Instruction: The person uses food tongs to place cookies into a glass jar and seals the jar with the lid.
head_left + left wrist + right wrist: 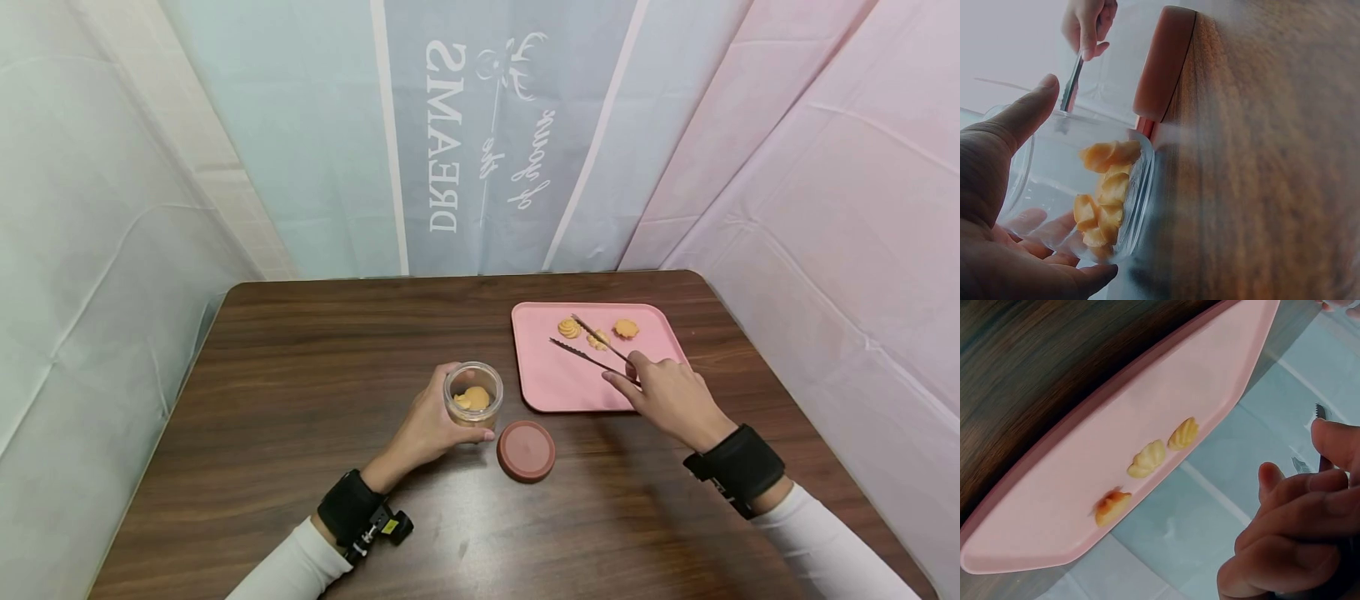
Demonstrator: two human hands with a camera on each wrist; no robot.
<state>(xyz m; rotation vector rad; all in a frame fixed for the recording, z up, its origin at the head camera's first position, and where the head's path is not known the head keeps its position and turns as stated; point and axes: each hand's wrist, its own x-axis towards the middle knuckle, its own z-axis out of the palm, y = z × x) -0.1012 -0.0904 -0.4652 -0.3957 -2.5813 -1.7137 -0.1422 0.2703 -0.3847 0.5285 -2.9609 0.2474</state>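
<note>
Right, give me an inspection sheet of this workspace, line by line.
Surface: dark wooden table, rounded corners.
Job's things: pink tray with three cookies; open glass jar holding cookies; round reddish lid flat on the table beside the jar; metal tongs, tips open over the tray.
Clutter: nothing seen.
Hands: left hand grips the jar; right hand holds the tongs.
Cables: nothing seen; a black band on each wrist.
Surroundings: cloth backdrop, pale blue and pink, with mirrored lettering.

Head view above; wrist views close.
</note>
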